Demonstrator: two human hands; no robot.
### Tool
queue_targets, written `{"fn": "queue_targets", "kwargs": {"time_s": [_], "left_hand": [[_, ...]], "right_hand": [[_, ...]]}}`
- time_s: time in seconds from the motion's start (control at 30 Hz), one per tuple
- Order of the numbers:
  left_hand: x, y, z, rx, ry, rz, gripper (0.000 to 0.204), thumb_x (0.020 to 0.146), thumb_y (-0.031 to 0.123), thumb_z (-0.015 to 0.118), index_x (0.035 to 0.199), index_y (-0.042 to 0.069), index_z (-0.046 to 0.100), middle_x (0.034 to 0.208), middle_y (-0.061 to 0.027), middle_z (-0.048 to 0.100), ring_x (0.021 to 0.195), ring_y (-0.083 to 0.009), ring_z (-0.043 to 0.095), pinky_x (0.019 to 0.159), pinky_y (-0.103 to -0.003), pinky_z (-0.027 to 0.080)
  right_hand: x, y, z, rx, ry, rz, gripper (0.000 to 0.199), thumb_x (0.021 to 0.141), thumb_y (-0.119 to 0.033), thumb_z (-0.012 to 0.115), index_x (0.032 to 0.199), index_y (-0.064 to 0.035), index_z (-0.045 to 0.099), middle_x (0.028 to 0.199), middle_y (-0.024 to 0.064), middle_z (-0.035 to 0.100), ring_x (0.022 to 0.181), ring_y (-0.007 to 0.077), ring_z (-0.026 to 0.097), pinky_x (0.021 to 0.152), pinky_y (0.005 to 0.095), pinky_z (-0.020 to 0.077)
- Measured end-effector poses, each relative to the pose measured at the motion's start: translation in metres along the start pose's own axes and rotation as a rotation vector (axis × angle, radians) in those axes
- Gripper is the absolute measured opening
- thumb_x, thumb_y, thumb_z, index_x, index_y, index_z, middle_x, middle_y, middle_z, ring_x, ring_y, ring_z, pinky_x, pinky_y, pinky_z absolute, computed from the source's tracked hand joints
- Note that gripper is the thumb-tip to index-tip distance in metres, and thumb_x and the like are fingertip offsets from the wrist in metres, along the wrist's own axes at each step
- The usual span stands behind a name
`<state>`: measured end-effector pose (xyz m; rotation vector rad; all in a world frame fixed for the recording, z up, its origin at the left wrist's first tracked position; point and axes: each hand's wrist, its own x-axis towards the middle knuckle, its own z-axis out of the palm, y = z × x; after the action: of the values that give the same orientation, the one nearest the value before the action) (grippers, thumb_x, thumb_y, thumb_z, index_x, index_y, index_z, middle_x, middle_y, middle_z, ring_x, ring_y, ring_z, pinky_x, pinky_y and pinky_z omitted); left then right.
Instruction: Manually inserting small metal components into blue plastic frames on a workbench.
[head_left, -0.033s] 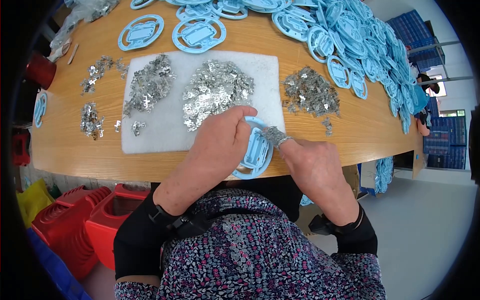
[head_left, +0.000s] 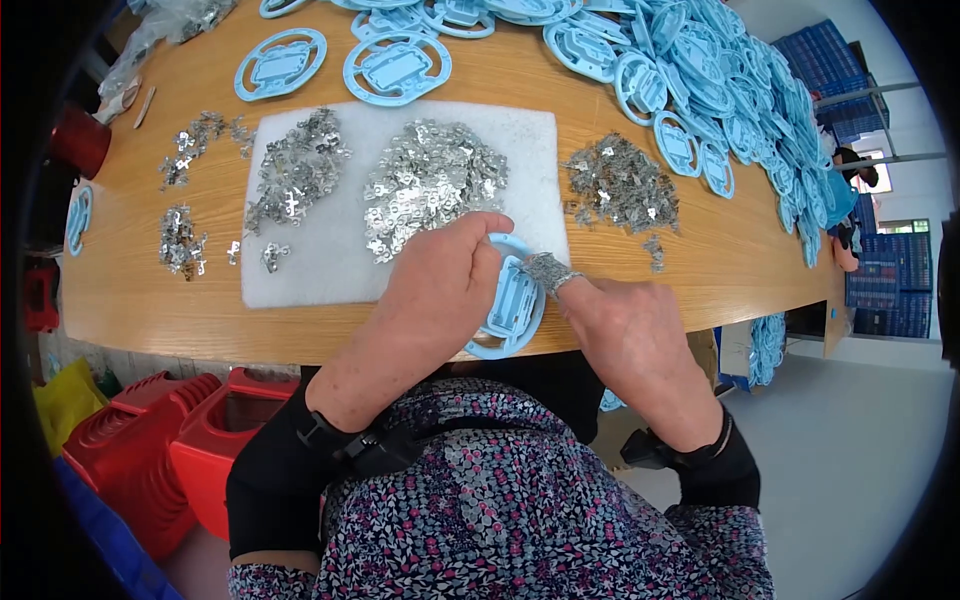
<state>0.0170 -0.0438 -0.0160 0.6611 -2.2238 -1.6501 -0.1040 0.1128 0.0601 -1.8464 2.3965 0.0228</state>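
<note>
A light blue oval plastic frame (head_left: 512, 305) with a moulded centre is held tilted at the table's near edge. My left hand (head_left: 445, 270) is closed on its left and upper rim, the thumb lying along the top. At the right rim, my right hand (head_left: 625, 320) is closed, with a grey wrapped thumb or finger (head_left: 548, 272) pressed against the frame. Its other fingers are curled underneath, and whether a small metal piece sits in them is hidden. Just beyond my hands lies a heap of small shiny metal clips (head_left: 435, 180) on a white foam sheet (head_left: 535, 200).
Another clip heap (head_left: 300, 165) shares the sheet. Darker metal pieces (head_left: 622, 182) lie to its right, and loose clips (head_left: 182, 240) to its left. A large pile of blue frames (head_left: 715, 75) covers the far right of the wooden table (head_left: 700, 270). Red stools (head_left: 140, 440) stand at lower left.
</note>
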Motion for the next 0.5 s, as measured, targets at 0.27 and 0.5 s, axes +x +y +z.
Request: {"fn": "queue_targets", "kwargs": {"time_s": [0.27,0.5], "left_hand": [[0.002,0.006,0.001,0.12,0.061,0.057,0.029,0.095,0.008,0.046,0.113,0.0,0.067,0.078,-0.0239,0.066,0.068,-0.0356,0.066,0.066,-0.042,0.051],[0.003,0.002,0.004,0.091,0.063,0.066,0.031,0.096,0.009,0.044,0.115,0.001,0.067,0.072,-0.0205,0.063,0.064,-0.0273,0.064,0.064,-0.038,0.049]], "right_hand": [[0.044,-0.004,-0.048,-0.133,-0.247,-0.236,0.008,0.082,-0.007,0.061,0.09,-0.0078,0.062,0.065,0.0115,0.065,0.064,0.0307,0.069,0.054,0.0413,0.051],[0.032,0.005,-0.044,-0.146,-0.168,-0.273,0.015,0.078,-0.007,0.063,0.093,-0.0092,0.061,0.065,0.01,0.065,0.062,0.0306,0.068,0.052,0.0425,0.05]]}}
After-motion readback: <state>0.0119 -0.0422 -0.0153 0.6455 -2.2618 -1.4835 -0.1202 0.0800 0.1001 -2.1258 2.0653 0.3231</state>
